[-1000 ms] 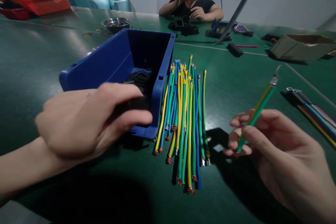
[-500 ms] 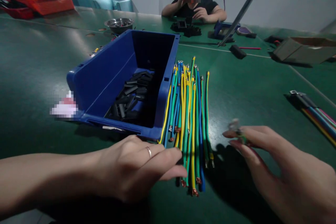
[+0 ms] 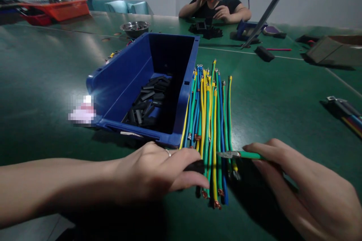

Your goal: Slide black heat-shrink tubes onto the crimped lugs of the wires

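My left hand point(image 3: 158, 169) is closed, with a short black sleeve point(image 3: 195, 166) pinched between thumb and fingers. In my right hand point(image 3: 302, 184), thumb and forefinger grip a green wire point(image 3: 250, 155) whose flat silver end points left toward the sleeve; a gap separates the two. Beneath and beyond both hands lies a row of yellow, green and blue wires point(image 3: 215, 120), some with metal lugs and some with bare copper ends. A blue bin point(image 3: 118, 69) beside them holds many loose black sleeves point(image 3: 149, 96).
Across the green table point(image 3: 283, 94) sits a person point(image 3: 217, 7) with black parts in front. A steel bowl point(image 3: 135, 28), an orange basket point(image 3: 72, 10) and a cardboard box point(image 3: 335, 51) stand farther back. Bundled coloured wires point(image 3: 346, 109) lie at right. A slanted metal pole point(image 3: 271, 9) rises behind.
My right hand has turned the green wire so its silver end points left, and more of the wire shows. The black sleeve in my left hand is now visible. The view has shifted slightly.
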The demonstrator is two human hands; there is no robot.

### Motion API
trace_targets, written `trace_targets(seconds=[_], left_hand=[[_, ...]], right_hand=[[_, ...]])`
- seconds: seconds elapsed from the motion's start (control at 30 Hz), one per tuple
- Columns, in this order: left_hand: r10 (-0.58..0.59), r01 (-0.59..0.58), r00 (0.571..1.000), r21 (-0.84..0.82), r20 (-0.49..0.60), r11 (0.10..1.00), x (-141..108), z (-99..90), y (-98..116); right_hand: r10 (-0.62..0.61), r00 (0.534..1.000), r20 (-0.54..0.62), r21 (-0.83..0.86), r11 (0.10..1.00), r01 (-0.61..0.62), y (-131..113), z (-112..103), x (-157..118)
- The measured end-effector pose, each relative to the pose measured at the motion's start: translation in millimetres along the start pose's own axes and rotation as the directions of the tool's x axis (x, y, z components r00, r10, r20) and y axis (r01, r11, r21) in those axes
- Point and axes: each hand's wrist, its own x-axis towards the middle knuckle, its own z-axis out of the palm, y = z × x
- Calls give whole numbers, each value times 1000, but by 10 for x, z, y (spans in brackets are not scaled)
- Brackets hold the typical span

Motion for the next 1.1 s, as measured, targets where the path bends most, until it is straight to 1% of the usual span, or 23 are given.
trace_targets(seconds=[0.1,0.23,0.33,0.47,0.67,0.73,0.83,0.9,1.0,1.1], left_hand=[[-15,16,1000,53,-21,998,8,19,13],[-42,43,999,23,-31,999,15,11,29],[-41,41,998,3,-43,999,13,1,34],[-61,61,997,3,-48,998,11,-3,29],[-103,102,994,-42,-22,994,6,-13,40],[-126,125,992,-39,-19,991,0,-11,54],[-145,145,988,-15,-48,989,-10,4,63],[-114,114,991,-11,-65,993,-14,15,54],[-42,40,999,-37,-35,998,-14,20,29],[-8,8,1000,-51,-7,999,-23,13,14]], right_hand=[[-21,1000,0,-26,999,21,-14,-1,-29],[-52,996,67,-9,999,53,-7,11,-85],[-76,994,84,-1,997,76,4,15,-103],[-67,995,72,25,998,66,15,4,-102],[-69,997,33,68,995,67,9,-9,-75],[-76,997,15,64,995,75,3,-9,-64],[-94,996,-4,32,995,94,-3,-11,-59],[-102,995,-3,5,995,102,-3,-14,-70],[-118,993,5,9,993,118,-2,-15,-99],[-115,993,2,27,993,115,-13,-8,-115]])
